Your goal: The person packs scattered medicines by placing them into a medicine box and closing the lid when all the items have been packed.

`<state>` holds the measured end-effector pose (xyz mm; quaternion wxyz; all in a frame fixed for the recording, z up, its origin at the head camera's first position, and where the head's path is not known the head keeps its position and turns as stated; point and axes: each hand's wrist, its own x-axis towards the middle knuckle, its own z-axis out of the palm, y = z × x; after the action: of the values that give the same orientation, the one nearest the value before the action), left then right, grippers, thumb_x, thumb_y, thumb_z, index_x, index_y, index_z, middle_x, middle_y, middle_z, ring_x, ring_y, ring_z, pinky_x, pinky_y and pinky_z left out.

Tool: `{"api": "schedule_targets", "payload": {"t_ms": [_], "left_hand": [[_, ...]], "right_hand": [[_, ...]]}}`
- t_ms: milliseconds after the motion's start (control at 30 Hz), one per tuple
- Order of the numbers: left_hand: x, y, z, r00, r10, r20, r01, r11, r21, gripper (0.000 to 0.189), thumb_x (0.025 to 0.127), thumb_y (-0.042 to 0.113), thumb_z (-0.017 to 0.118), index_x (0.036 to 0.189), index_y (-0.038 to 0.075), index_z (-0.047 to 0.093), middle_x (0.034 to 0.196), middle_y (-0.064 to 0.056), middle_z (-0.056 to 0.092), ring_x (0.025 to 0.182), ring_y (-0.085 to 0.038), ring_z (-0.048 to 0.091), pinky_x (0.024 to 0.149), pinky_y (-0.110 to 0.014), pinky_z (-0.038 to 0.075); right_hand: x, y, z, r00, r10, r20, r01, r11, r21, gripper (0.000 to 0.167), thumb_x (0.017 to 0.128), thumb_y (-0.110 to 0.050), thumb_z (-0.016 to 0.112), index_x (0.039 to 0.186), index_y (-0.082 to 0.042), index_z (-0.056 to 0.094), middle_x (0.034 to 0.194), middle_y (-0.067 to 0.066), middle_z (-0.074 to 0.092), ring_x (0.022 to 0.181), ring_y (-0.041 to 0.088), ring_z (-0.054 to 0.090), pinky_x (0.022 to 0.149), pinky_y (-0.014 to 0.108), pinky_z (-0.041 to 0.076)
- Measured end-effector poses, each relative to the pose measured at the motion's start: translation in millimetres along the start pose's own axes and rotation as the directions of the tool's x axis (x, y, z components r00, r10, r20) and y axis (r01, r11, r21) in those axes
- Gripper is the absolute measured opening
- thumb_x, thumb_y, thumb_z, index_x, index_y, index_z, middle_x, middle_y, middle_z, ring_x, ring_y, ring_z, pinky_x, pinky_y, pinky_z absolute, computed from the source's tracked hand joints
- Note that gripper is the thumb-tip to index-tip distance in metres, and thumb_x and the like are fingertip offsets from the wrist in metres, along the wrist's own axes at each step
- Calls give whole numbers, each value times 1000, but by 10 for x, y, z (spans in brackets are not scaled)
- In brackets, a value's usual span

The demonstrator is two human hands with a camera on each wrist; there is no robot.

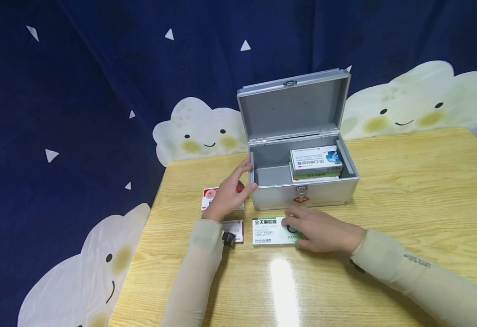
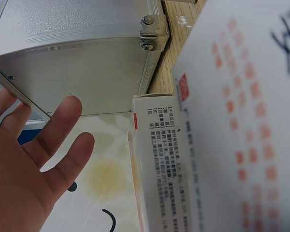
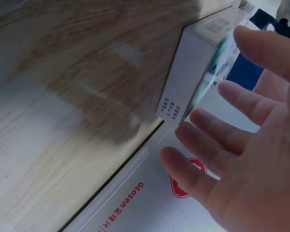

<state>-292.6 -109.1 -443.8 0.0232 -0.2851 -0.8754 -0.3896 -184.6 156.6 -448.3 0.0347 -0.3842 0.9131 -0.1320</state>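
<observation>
A silver metal first-aid case (image 1: 277,197) stands with its lid (image 1: 293,111) raised. My left hand (image 1: 228,193) is at the case's left side, fingers spread, fingertips by the rim; the left wrist view shows the fingers (image 2: 60,121) extended beside the side wall. Over the right end of a white and green capsule box (image 1: 267,231), in front of the case, is my right hand (image 1: 320,231). Its fingers (image 3: 222,128) look loosely bent in the right wrist view, close to the box (image 3: 183,87) and not wrapped round it. Whether they touch it I cannot tell.
Several medicine boxes (image 1: 316,159) are stacked in the right part of the case. Under and beside my left arm lie a red and white box (image 1: 208,196) and another white box (image 1: 236,229), both partly hidden. A dark blue curtain (image 1: 111,59) hangs behind the wooden table (image 1: 418,190).
</observation>
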Motion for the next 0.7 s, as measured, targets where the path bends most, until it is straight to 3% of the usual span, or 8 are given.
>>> {"api": "schedule_targets", "payload": {"t_ms": [367, 500, 600, 700], "left_hand": [[-7, -5, -2, 1000, -2, -1, 2, 1000, -7, 63, 96, 42, 56, 151, 18, 40, 165, 14, 25, 71, -12, 55, 67, -25, 50], [-9, -1, -5, 1000, -10, 2, 10, 1000, -2, 62, 96, 43, 56, 151, 21, 40, 165, 15, 25, 71, -11, 56, 68, -24, 50], [-7, 3, -9, 1000, -7, 6, 7, 1000, 2, 62, 96, 42, 56, 151, 18, 40, 165, 15, 25, 72, -12, 56, 68, -25, 51], [-3, 10, -15, 1000, -10, 7, 9, 1000, 9, 63, 96, 42, 56, 151, 16, 40, 165, 15, 24, 72, -11, 56, 68, -25, 51]], "right_hand": [[46, -14, 25, 998, 42, 48, -41, 999, -3, 55, 83, -25, 76, 132, -7, 58, 140, 20, 54, 128, 38, 53, 106, 53, 46], [65, -6, 54, 998, 42, 43, -41, 999, -17, 55, 80, -25, 78, 128, -6, 58, 132, 14, 58, 120, 31, 57, 104, 49, 48], [77, -4, 74, 998, 45, 42, -44, 999, -22, 54, 79, -27, 79, 125, -7, 57, 125, 9, 59, 115, 26, 57, 102, 46, 49], [89, -9, 84, 997, 62, 53, -61, 998, -23, 62, 80, -29, 79, 130, -4, 54, 131, 13, 59, 122, 31, 57, 104, 50, 47]]}}
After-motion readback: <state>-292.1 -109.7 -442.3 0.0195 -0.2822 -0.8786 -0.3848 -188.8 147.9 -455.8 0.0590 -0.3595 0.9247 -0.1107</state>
